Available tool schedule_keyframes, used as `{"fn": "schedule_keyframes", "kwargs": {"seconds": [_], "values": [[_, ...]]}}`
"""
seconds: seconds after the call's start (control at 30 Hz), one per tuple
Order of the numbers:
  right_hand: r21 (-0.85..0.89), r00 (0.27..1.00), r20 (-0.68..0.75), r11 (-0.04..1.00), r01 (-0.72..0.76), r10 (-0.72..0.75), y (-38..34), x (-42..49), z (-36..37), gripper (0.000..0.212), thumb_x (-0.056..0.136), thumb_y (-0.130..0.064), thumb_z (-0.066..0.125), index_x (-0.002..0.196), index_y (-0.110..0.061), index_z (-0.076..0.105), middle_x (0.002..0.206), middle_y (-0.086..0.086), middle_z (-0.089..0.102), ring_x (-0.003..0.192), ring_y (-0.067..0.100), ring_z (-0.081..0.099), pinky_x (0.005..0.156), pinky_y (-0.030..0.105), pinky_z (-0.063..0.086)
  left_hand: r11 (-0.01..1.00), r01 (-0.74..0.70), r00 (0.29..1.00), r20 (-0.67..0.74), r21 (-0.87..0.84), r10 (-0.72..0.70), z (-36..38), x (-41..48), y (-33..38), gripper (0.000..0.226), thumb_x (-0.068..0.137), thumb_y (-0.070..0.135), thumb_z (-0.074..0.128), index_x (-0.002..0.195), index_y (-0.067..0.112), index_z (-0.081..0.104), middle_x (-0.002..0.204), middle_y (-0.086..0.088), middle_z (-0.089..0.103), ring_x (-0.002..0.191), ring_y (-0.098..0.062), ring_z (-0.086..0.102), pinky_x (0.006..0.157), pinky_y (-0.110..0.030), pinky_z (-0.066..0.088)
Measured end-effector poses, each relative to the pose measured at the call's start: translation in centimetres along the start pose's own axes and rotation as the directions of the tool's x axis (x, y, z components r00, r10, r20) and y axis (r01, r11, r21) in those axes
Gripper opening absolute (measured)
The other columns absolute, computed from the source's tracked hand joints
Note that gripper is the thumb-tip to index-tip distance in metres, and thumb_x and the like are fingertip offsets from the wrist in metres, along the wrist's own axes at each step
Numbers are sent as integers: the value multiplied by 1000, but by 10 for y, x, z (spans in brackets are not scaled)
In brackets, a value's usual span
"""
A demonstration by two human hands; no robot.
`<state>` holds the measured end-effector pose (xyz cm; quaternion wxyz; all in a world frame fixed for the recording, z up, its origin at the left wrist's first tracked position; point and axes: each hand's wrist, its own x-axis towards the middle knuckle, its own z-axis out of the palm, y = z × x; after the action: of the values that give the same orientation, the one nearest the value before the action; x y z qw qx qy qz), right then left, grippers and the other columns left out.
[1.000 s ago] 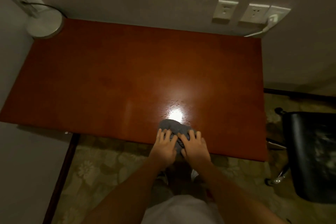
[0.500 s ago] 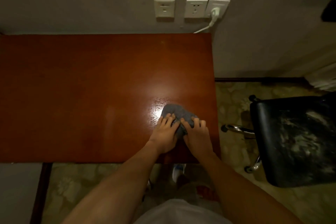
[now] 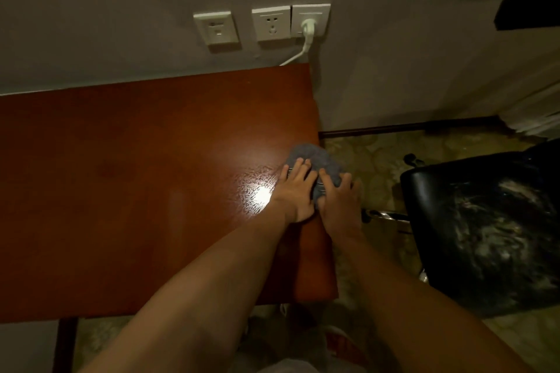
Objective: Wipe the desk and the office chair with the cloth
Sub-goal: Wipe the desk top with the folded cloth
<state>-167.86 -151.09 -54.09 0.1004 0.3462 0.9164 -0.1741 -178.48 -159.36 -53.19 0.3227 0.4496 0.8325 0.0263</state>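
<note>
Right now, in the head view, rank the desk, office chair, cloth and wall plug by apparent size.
1. desk
2. office chair, though cropped by the frame
3. cloth, partly covered
4. plug, smallest, but also farthest from the camera

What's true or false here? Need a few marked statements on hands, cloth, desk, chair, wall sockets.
1. The left hand and right hand both press the crumpled grey cloth onto the glossy reddish-brown wooden desk. True.
2. The cloth lies at the desk's left edge. False: it is at the right edge.
3. The black leather office chair is tucked under the desk. False: it stands on the floor to the desk's right, apart from it.
4. A white plug sits in the rightmost of three white wall sockets. True.
</note>
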Motion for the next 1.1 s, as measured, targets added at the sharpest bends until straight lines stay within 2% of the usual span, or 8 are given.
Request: {"fn": "schedule_keyframes", "kwargs": {"seconds": [0.17,0.27,0.5,0.67,0.73,0.83,0.93,1.1], "values": [[149,987,-30,977,-154,160,17,23,-9,60,93,-18,53,150,-25,38,136,18,36,125,41,37,99,48,41,998,-56,998,12,30,56,-13,36,28,68,98,41,43,156,14,18,167,-7,2,153,-22,-10,123,-46,-9],[244,980,-25,952,-186,198,19,24,-10,56,92,-19,53,147,-26,42,136,18,36,126,42,37,100,52,41,998,-44,999,-12,41,45,-6,35,30,68,100,40,39,157,14,13,167,-6,-5,152,-21,-15,122,-46,-12],[265,984,-171,959,96,-51,9,12,-7,61,81,-2,65,140,-12,53,127,23,47,110,36,41,89,50,50,989,13,1000,-29,145,-9,6,7,1,74,100,32,35,158,15,-9,162,-3,-26,149,-22,-25,122,-43,-13],[158,937,-270,950,268,-219,1,7,-6,66,73,1,73,136,-13,58,126,20,53,113,31,40,86,45,52,995,53,998,-40,82,-50,1,-5,-7,76,101,33,35,157,11,-11,162,-5,-26,149,-20,-24,121,-41,-17],[148,910,-317,934,326,-267,-5,10,-11,62,75,0,71,133,-15,58,126,20,53,113,32,43,86,46,53,999,39,994,-102,28,-36,-3,-11,-11,76,100,31,39,157,6,-6,164,-9,-18,151,-20,-19,122,-41,-15],[250,917,-310,909,334,-251,-25,16,-24,53,83,-5,62,134,-17,57,129,19,49,115,34,43,90,49,50,991,8,966,-254,-131,-41,-16,-21,-18,73,96,24,47,156,2,11,165,-16,3,153,-26,-2,125,-44,-2],[393,945,-271,875,281,-182,-49,16,-38,47,86,-19,50,133,-21,57,129,14,46,117,31,42,91,47,49,964,11,934,-341,-265,-104,-35,-32,-30,68,92,19,48,152,4,21,163,-18,9,151,-32,9,123,-44,7],[464,957,-197,839,283,-214,-85,17,-49,52,86,-31,42,136,-26,52,129,4,41,120,23,40,99,42,43,982,-10,901,-427,-186,-72,-52,-53,-66,67,93,21,46,152,1,21,164,-21,3,152,-33,2,125,-45,6]]}}
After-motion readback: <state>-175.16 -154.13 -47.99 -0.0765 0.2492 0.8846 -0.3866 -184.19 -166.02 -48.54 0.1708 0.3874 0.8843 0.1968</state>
